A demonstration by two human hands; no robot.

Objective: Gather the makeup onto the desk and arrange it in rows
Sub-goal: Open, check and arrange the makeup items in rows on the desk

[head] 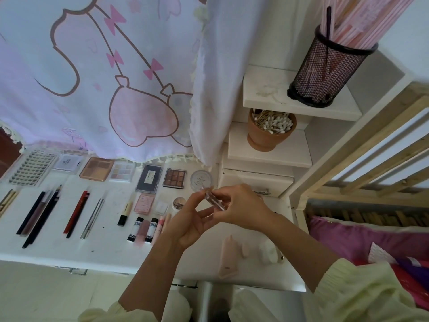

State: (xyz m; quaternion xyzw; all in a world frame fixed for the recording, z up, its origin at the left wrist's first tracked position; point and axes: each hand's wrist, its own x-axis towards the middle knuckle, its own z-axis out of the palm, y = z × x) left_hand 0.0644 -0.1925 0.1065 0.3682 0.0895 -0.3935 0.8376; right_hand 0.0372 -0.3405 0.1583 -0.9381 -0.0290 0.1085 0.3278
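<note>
We see both hands raised over the white desk (pixel 111 247), meeting just in front of the round clear jar (pixel 201 180). Between them is a small clear case (pixel 214 201), held off the desk, its far end close to the jar's rim. The right hand (pixel 241 205) pinches it from above with thumb and fingertips. The left hand (pixel 192 219) lies palm up, thumb and forefinger closed on the case's end while its other fingers spread loosely (how firmly it grips we cannot tell). Left of the jar a row of palettes runs along the desk's back edge: the brown nine-pan palette (pixel 173 178) sits nearest the jar, with a black compact (pixel 148 177) beyond it. In front and left of the jar a red pencil (pixel 77 211) lies among other sticks, and short tubes (pixel 135 228) lie side by side. Behind and right of the jar stands a terracotta pot (pixel 270 140) of cotton swabs.
</note>
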